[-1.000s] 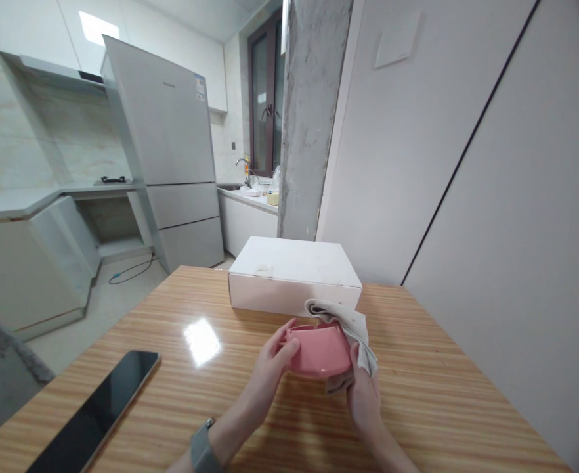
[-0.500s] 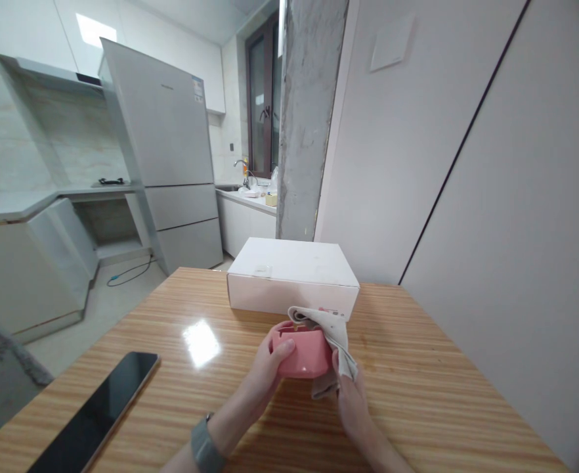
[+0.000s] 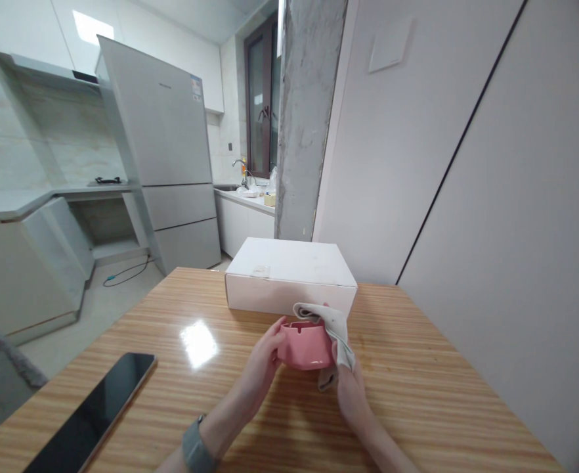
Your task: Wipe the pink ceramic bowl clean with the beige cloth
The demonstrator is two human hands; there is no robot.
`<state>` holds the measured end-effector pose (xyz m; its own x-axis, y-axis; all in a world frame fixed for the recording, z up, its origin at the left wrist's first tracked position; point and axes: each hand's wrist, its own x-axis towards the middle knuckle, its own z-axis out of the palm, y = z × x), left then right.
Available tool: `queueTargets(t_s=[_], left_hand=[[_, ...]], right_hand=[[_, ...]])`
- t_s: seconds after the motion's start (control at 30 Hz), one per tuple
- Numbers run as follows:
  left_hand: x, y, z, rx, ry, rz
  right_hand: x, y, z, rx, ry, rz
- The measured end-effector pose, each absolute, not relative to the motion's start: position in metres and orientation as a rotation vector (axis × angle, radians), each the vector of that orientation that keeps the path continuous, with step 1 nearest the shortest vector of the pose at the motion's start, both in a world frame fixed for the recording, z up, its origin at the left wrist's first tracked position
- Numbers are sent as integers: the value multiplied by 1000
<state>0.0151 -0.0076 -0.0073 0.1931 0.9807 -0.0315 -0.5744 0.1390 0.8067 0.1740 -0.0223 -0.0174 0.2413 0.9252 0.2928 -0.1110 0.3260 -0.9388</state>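
Observation:
A pink container with a notched rim (image 3: 305,348) is held up over the wooden table, in front of the white box. My left hand (image 3: 268,355) grips its left side, fingers and thumb closed on it. A light grey cloth (image 3: 337,328) drapes over the container's right side and hangs below it. My right hand (image 3: 349,384) is closed on the cloth and presses it to that right side; some of its fingers are hidden behind cloth and container.
The white box (image 3: 289,263) lies at the back of the wooden table (image 3: 417,381). A black phone (image 3: 95,410) lies at the left front. Beyond the table stand a fridge (image 3: 171,131) and a grey pillar (image 3: 304,118).
The pink container has turned and shifted slightly right and up, with its notch now facing me. My left thumb has moved from its front face to the left edge.

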Motion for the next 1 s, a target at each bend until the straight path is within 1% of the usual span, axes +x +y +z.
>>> queueTargets(t_s=[0.13, 0.33, 0.53, 0.63, 0.8, 1.0], left_hand=[[11, -15, 6, 934, 693, 1211], [10, -16, 5, 952, 648, 1101], [19, -16, -6, 835, 582, 1130], [20, -21, 0, 734, 472, 1037], [15, -31, 6, 770, 327, 835], [15, -31, -2, 693, 334, 747]], right_hand=[[175, -14, -16, -998, -902, 1003], [175, -13, -10, -916, -929, 1064], [186, -9, -10, -1008, -864, 922], [183, -13, -8, -1057, -874, 881], [171, -21, 1, -983, -997, 1093], [176, -18, -1, -1068, -982, 1122]])
